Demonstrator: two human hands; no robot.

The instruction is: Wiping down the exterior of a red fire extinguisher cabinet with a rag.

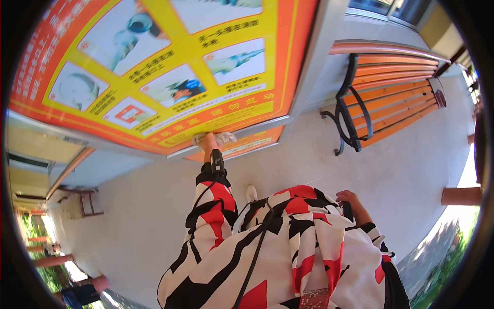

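My left hand (209, 142) holds a crumpled off-white cloth (224, 138) against the lower part of a large glossy panel (181, 73) in a metal frame. The panel is red and yellow, with printed pictures of hose fittings and writing. A black device (217, 161) is strapped to my left wrist, and a cable runs from it along the patterned sleeve. My right hand (350, 199) hangs beside my white, black and red clothing (262, 247). Its fingers are loosely curled and slightly apart, and I see nothing in them.
To the right, a bench with orange slats (389, 104) and black metal arms stands against the wall. A small brown table or stool (87, 204) stands at the far left. Reddish posts (461, 196) line the walkway, with greenery beyond. One white shoe (251, 193) shows on the pale floor (146, 216).
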